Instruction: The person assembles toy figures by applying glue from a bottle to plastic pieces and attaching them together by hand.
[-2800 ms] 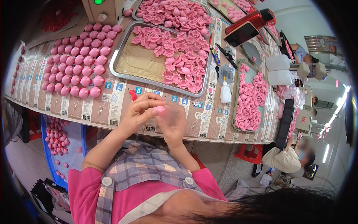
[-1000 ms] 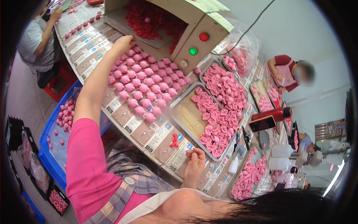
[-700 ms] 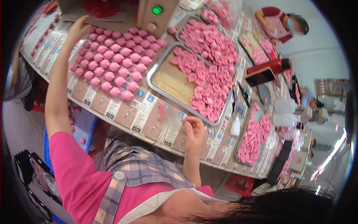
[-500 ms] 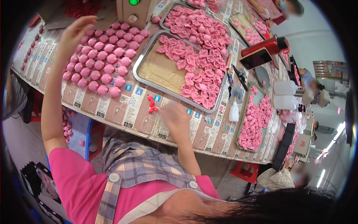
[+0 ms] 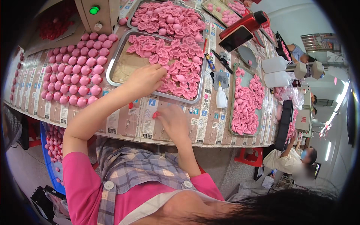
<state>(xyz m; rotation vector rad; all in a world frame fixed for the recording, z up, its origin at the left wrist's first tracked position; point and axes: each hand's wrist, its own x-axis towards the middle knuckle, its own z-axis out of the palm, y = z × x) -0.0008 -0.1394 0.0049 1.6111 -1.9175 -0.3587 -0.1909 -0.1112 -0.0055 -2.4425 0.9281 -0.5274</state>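
My left hand (image 5: 145,79) reaches over the front metal tray (image 5: 111,71). Its fingertips are drawn together among soft pink hollow, ruffled pieces (image 5: 182,67), and whether they grip one is hidden. Low over the table's front part, my right hand (image 5: 174,123) is slightly blurred. Between its fingertips is a small red piece (image 5: 155,115). Another red piece (image 5: 131,105) lies on the table beneath my left forearm. Left of the tray stand rows of round pink balls (image 5: 71,78), some with red tips.
A second heaped metal tray (image 5: 204,33) lies behind. To the right are a white squeeze bottle (image 5: 221,98), pens (image 5: 210,62), a phone (image 5: 236,38), a red flask (image 5: 243,24) and a greenish tray (image 5: 233,129). A machine with a green light (image 5: 94,10) stands back left.
My left hand has come from above the rows of balls, right and down into the front tray. My right hand stays low over the table, now with a red piece at its fingertips. The view has shifted.
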